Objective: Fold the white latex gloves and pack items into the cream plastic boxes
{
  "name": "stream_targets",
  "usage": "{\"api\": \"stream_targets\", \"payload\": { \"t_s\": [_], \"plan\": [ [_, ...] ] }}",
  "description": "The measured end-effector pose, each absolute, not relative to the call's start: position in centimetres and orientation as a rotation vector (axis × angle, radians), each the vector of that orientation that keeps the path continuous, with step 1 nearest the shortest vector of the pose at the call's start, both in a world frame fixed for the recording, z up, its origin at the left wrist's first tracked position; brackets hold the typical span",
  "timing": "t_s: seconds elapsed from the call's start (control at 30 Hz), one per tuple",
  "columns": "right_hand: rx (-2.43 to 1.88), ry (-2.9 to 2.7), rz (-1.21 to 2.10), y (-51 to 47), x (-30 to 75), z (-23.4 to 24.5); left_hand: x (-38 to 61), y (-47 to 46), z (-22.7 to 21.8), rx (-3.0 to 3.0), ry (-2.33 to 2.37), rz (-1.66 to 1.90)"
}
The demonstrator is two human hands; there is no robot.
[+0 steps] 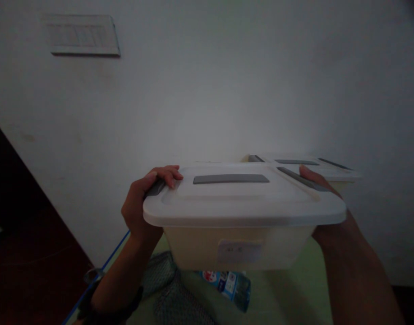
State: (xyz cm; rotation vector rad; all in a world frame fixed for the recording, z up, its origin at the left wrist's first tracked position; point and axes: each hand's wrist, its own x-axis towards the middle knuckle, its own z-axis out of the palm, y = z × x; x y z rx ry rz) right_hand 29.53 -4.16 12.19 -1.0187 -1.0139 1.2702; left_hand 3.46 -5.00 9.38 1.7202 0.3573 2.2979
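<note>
Between my two hands is a white plastic storage box [234, 243] with a closed white lid, grey strips on top and a small paper label on its front wall. My left hand [146, 198] grips its left end, fingers lying over the lid by a grey latch. At the right end, my right hand [328, 212] is wrapped round the rim, with the thumb on top near the other latch; its remaining fingers are mostly hidden. The box appears raised above a green surface [274, 293]. Beneath it lie a blue-labelled plastic bottle [232, 286] and a dark mesh cloth [180, 293].
A second lidded white box [338, 172] stands behind on the right, close to the wall [207, 90]. A white switch panel [81, 36] is mounted at the upper left. The green surface has a blue left edge [115, 250], with dark reddish floor [41, 271] beyond.
</note>
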Motion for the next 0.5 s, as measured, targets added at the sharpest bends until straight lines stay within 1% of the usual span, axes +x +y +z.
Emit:
{"api": "stream_targets", "payload": {
  "t_s": [0.5],
  "plan": [
    [-1.010,-0.908,1.314,-4.11,29.47,12.19,3.62,-4.93,9.34,1.653,0.388,2.280]
  ]
}}
